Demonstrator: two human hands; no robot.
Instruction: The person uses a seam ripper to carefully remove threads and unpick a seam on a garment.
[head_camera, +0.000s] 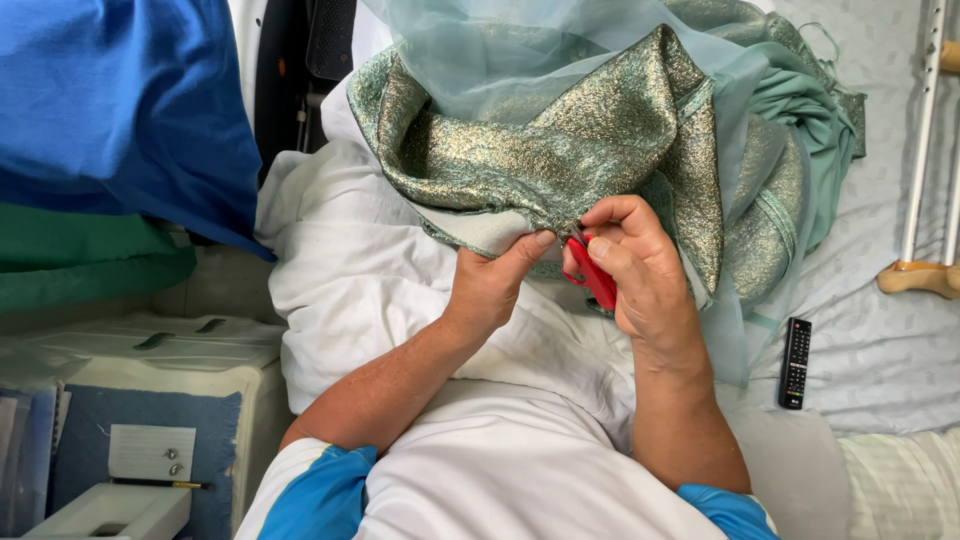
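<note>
The left hand (490, 285) pinches the glittery green-gold fabric (590, 130) at its lower edge over the white-draped lap, while the right hand (630, 265), just beside and touching, closes around a small red tool (597, 275) angled up into that same pinched seam.

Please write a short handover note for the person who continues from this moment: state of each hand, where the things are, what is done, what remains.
Left hand: pinches the edge of the green-gold glitter fabric between thumb and fingers.
Right hand: holds a small red tool with its tip at the same edge, beside the left thumb.
The fabric lies bunched on the white cloth over the lap, with sheer pale-green tulle on top.
A black remote control lies on the bed at the right.
Done: cannot tell from the edge.
Left: the work at the pinched edge is in progress.
</note>
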